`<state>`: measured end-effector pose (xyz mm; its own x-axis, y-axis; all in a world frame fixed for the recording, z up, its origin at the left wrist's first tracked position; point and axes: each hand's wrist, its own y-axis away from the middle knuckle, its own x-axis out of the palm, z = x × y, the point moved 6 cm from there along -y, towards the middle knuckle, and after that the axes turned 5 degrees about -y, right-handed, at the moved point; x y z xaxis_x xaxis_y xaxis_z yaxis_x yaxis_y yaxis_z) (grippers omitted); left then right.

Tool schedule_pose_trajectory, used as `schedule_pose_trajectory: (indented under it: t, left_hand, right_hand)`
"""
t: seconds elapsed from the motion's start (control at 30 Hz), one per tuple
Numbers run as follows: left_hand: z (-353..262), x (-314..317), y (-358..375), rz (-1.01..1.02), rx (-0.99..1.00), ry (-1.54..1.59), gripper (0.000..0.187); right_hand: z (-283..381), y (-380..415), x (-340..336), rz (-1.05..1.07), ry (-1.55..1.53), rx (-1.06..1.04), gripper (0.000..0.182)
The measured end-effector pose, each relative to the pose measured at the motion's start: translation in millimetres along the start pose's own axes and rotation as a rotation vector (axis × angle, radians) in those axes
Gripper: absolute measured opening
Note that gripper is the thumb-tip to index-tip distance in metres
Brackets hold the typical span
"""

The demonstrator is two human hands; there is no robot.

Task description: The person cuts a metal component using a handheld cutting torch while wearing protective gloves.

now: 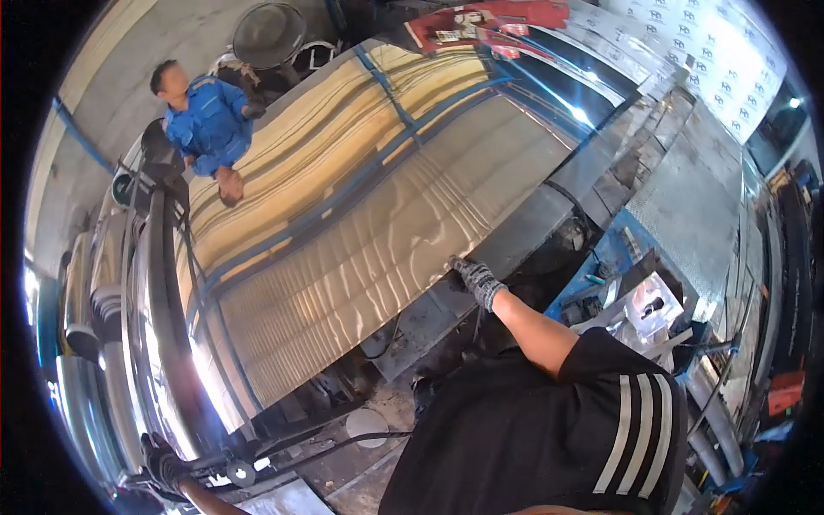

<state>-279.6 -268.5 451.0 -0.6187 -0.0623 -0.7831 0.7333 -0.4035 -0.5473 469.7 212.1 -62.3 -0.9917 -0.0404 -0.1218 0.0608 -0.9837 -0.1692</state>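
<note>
A large shiny metal sheet (386, 232) lies across the middle and mirrors the ceiling. My right hand (478, 281), in a grey knitted glove, is at the sheet's near edge, its fingers closed on that edge. Far off at the lower left, my left hand (163, 462) wears a dark glove and rests by the rail of a machine with long metal rollers (159, 300). Whether its fingers hold anything is too dark to tell.
A co-worker in blue (206, 124) stands across the sheet at its far left. Red painted parts (485, 24) lie at the back. On the right are a blue bench (614, 236) with tools and a clear box (654, 305). Stacked metal stock stands further right.
</note>
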Motion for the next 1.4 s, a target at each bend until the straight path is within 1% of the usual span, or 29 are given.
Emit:
schedule_pose_trajectory:
  t: [0.03,0.1,0.13,0.2,0.27,0.4,0.47,0.5,0.53,0.6,0.63,0.67,0.73,0.77,0.8,0.83,0.87,0.93,0.97,1.0,1.03,1.07,1.1,1.13,1.23,1.27,1.3,1.33,1.4]
  left_hand:
    - [11,14,-5,-0.023,-0.022,-0.009,0.048]
    - [22,43,-22,-0.023,0.014,-0.075,0.054]
    - [14,38,-25,-0.017,0.044,-0.142,0.059]
    - [8,29,-20,0.029,0.017,-0.110,0.060]
    - [1,19,-19,-0.051,0.007,0.053,0.047]
    - [-3,27,-20,-0.110,0.041,0.057,0.050]
    - [-9,27,-21,-0.096,0.032,0.060,0.051]
    - [-13,25,-21,-0.084,0.020,0.060,0.052]
    - [-15,22,-21,-0.083,0.022,0.063,0.052]
    - [-19,14,-19,0.028,0.021,0.034,0.053]
    - [-21,-1,-12,0.037,0.016,-0.023,0.052]
    - [-16,-3,-10,0.048,-0.026,-0.001,0.052]
    - [1,-3,-5,-0.065,-0.007,0.101,0.052]
    - [17,15,-7,-0.065,-0.008,0.098,0.052]
    - [36,49,-18,-0.100,0.028,0.219,0.053]
    - [38,45,-16,-0.118,0.045,0.278,0.053]
    - [40,41,-13,-0.136,0.064,0.337,0.054]
    - [21,-5,8,-0.078,0.074,0.206,0.055]
    - [13,-18,11,-0.059,0.077,0.161,0.055]
    - [13,-8,1,-0.030,0.049,0.129,0.056]
    - [12,7,-10,-0.002,0.021,0.097,0.056]
    - [7,22,-18,0.027,-0.008,0.065,0.056]
    - [11,19,-3,-0.104,-0.059,-0.051,0.053]
    - [14,7,9,-0.155,-0.015,-0.021,0.048]
    - [-15,-45,44,-0.268,0.150,0.133,0.031]
    - [-23,-65,54,-0.237,0.137,0.157,0.030]
    - [-12,-55,52,-0.251,0.120,0.120,0.032]
    - [-11,-43,47,-0.264,0.120,0.096,0.034]
    - [-22,-65,63,-0.174,0.052,0.052,0.035]
  right_hand:
    - [1,-3,-1,-0.075,-0.145,0.277,0.041]
    - [-12,1,-3,-0.157,-0.297,0.556,0.042]
    - [-19,-4,-7,-0.182,-0.265,0.487,0.039]
    - [-21,-8,-10,-0.211,-0.235,0.420,0.037]
    - [-15,-14,-12,-0.193,-0.194,0.424,0.039]
    - [-1,-14,-24,-0.168,-0.159,0.465,0.039]
    - [45,7,-24,-0.137,-0.463,0.650,0.040]
    - [43,3,-23,-0.141,-0.462,0.649,0.040]
    - [30,-6,-26,-0.160,-0.312,0.578,0.040]
    - [6,-17,-23,-0.182,-0.160,0.505,0.041]
    - [-4,-18,-16,-0.169,-0.190,0.436,0.042]
    - [1,-15,-12,-0.113,-0.196,0.480,0.051]
    - [15,-9,-6,0.002,-0.201,0.564,0.073]
    - [26,-9,-9,-0.030,-0.141,0.509,0.073]
    - [35,-9,-12,-0.044,-0.112,0.481,0.073]
    - [43,-9,-15,-0.058,-0.082,0.454,0.073]
    - [46,-7,-12,0.014,-0.140,0.498,0.073]
    - [47,-8,-6,0.089,-0.200,0.543,0.072]
    - [47,-11,-11,0.005,-0.112,0.527,0.058]
    - [50,-12,-14,-0.078,-0.024,0.510,0.044]
    - [52,-6,-21,-0.075,-0.026,0.511,0.044]
    - [83,0,-37,0.029,0.411,0.151,0.046]
    - [109,15,-34,0.177,0.816,-0.249,0.050]
    - [98,13,-43,0.346,0.821,-0.034,0.058]
    - [99,36,-75,0.151,0.615,-0.234,0.054]
    - [96,41,-77,0.163,0.657,-0.237,0.053]
    - [101,45,-73,0.183,0.746,-0.225,0.042]
    - [94,49,-74,0.216,0.739,-0.237,0.042]
    - [70,51,-89,0.129,0.477,-0.174,0.035]
